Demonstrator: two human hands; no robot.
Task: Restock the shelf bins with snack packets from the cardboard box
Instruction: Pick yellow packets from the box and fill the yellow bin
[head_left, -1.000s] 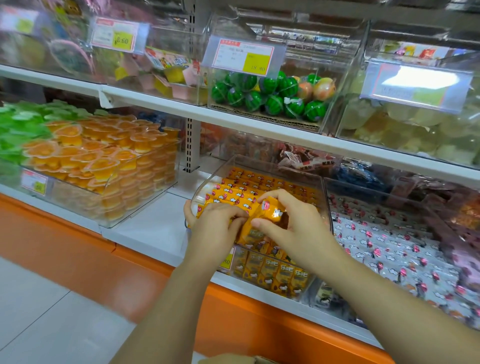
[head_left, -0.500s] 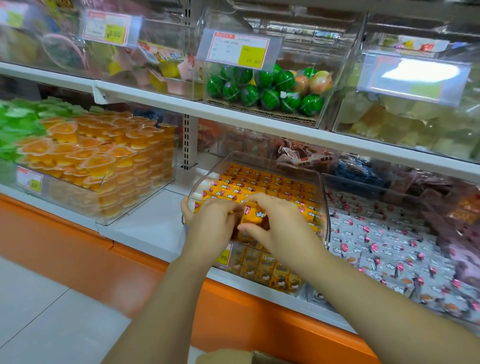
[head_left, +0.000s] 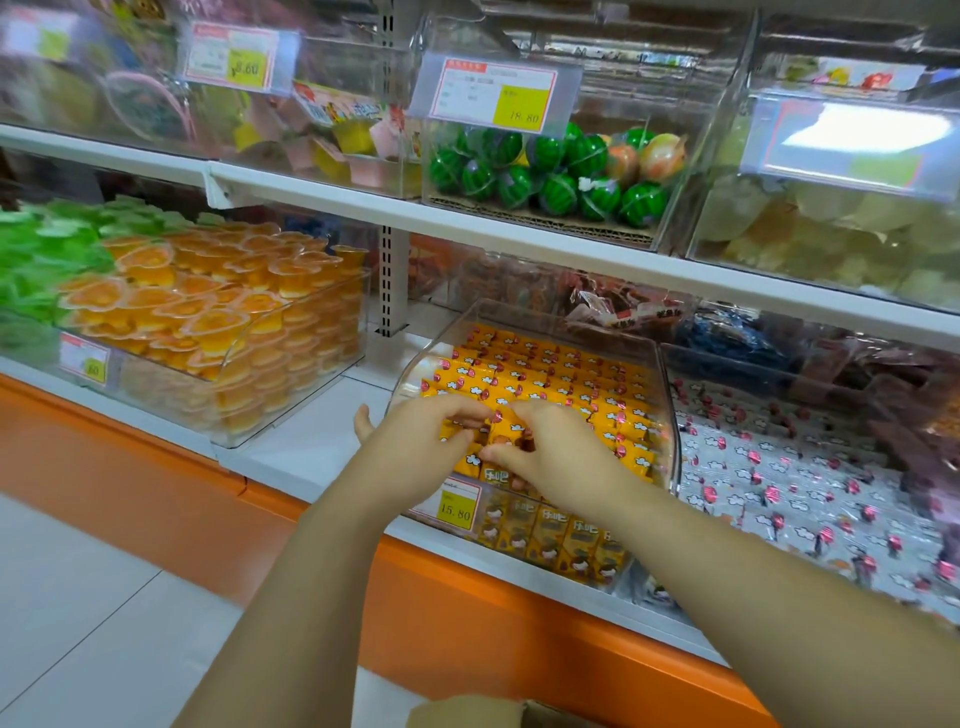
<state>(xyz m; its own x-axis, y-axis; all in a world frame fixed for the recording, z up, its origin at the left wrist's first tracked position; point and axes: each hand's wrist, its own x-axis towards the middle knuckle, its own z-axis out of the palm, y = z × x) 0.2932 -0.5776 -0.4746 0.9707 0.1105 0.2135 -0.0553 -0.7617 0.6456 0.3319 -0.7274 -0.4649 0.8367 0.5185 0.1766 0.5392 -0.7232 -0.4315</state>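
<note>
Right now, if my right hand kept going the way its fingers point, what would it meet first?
Probably the left hand, whose fingers face it across the orange snack packet that both pinch over the clear plastic bin; depth is unclear.

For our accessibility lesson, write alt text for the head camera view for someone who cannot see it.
A left hand and right hand hold yellow packets at the front of a clear shelf bin. Orange jelly cups sit to its left.
</note>
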